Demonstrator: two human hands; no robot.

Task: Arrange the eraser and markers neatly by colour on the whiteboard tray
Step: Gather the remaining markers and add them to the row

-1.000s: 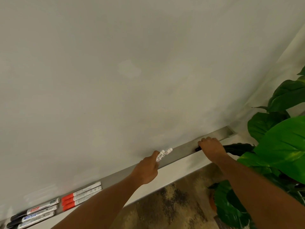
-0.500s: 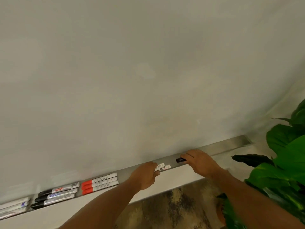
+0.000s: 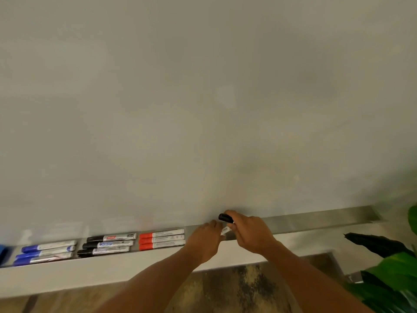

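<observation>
Head view: a person stands close to a whiteboard (image 3: 203, 98), both arms reaching to the metal tray (image 3: 316, 219) along its lower edge.
Right hand (image 3: 250, 233): fingers curled round a black-capped marker (image 3: 225, 218), the cap poking out toward the board, just above the tray.
Left hand (image 3: 206, 237): fingers closed on white marker barrels (image 3: 225, 230); only the tips show between the two hands, so I cannot tell how many or what colour.
Hands together: nearly touching, just right of the sorted markers.
Red markers (image 3: 161, 239): three lying side by side in the tray, caps to the left.
Black markers (image 3: 108, 244): three in a group just left of the red ones, caps to the left.
Blue markers (image 3: 45, 254): three further left, same way round.
Blue object (image 3: 3, 253): at the far left edge, cut off; I cannot tell what it is.
Tray to the right of the hands: bare metal.
Plant (image 3: 388, 267): green leaves at the lower right corner.
</observation>
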